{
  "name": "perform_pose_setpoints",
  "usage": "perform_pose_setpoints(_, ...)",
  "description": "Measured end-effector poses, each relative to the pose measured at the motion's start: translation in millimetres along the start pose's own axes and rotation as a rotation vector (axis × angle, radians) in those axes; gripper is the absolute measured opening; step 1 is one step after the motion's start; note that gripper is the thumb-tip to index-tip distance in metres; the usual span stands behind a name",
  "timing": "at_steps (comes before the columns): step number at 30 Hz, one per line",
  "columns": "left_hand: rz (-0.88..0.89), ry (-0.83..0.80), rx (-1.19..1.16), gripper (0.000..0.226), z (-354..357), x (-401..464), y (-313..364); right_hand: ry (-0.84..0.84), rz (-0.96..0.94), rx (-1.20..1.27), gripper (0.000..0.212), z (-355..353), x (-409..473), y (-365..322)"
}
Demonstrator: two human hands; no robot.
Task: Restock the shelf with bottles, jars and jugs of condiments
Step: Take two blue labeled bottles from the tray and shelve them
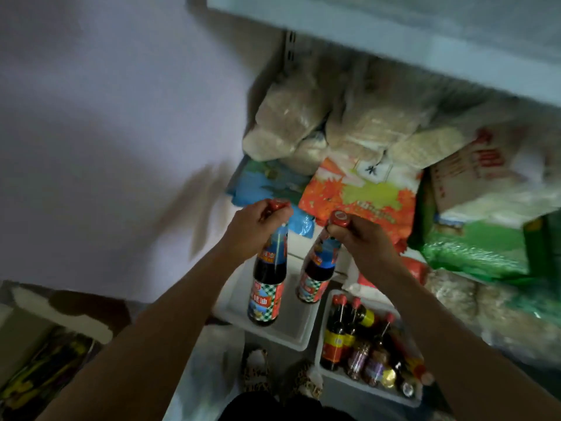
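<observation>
Both forearms reach forward from the bottom of the view, each hand carrying one dark sauce bottle by the neck. Gripped just under its red cap, the left bottle [267, 284] hangs nearly upright from the curled fingers of the left hand [255, 229]; the right hand [361, 235] holds the right bottle [318, 265] the same way, its base tilted slightly inward. A neck grip probably suits lifting bottles straight up out of a bin and setting them down upright.

Under both bottles sits a pale bin [291, 332] that looks nearly bare inside. Just beside it, on the right, a second bin [321, 338] is crowded with more bottles [358, 338], so much of the restocking seems left to do.

Ahead, the lower shelf is packed with bagged goods: pale sacks [291, 117] at the back, an orange bag [358, 196] at the front edge. I judge there is little open room there. A higher shelf board [394, 34] crosses the top right corner, and a bare wall [106, 117] closes the left side. Slippered feet [282, 375] stand between the bins.
</observation>
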State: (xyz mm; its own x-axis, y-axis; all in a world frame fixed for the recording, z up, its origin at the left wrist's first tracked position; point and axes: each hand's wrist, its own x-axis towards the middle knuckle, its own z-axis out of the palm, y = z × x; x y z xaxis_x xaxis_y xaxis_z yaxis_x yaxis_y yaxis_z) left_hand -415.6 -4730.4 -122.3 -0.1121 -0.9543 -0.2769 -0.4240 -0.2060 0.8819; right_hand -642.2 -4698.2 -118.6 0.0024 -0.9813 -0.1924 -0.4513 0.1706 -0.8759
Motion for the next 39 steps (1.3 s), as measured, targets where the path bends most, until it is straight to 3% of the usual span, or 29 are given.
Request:
perform_pose_setpoints(3,0.108,0.007,0.004,0.037,-19.9,-14.1,72.5,0.110,-0.136,-0.027,0.016,-46.5,-17.6,-59.4)
perform_pose_setpoints(9,0.362,0.075,-0.056,0.031,-47.2,-43.2,215.8,0.331,-0.362,-0.045,0.005,-140.8,-49.3,-164.7)
perform_pose_setpoints(12,0.458,0.107,-0.176,0.027,-48.8,-53.8,278.9,0.405,-0.430,0.047,0.017,-188.3,-61.6,-205.6)
perform_pose_setpoints(15,0.531,0.128,-0.245,0.029,-45.8,-67.3,337.0,0.441,-0.497,0.073,0.030,-236.4,-69.2,-241.6)
perform_pose_setpoints(20,0.623,0.211,-0.230,0.029,-31.3,-80.5,417.6,0.433,-0.577,0.150,0.022,-306.5,-70.1,-282.6)
perform_pose_setpoints(26,0.711,0.279,-0.214,0.020,-3.5,-66.2,470.1,0.511,-0.596,0.073,0.022,-360.2,-41.6,-291.6)
perform_pose_setpoints(30,0.707,0.252,-0.207,0.047,16.3,-39.9,487.4,0.559,-0.562,-0.029,0.021,-373.7,-19.0,-277.4)
perform_pose_setpoints(36,0.694,0.165,-0.245,0.017,35.7,-4.2,497.8,0.729,-0.475,-0.015,0.031,-380.5,10.5,-255.5)
perform_pose_setpoints(39,0.699,0.145,-0.265,0.025,40.7,16.3,498.6,0.781,-0.451,0.003,0.032,-383.4,19.0,-250.2)
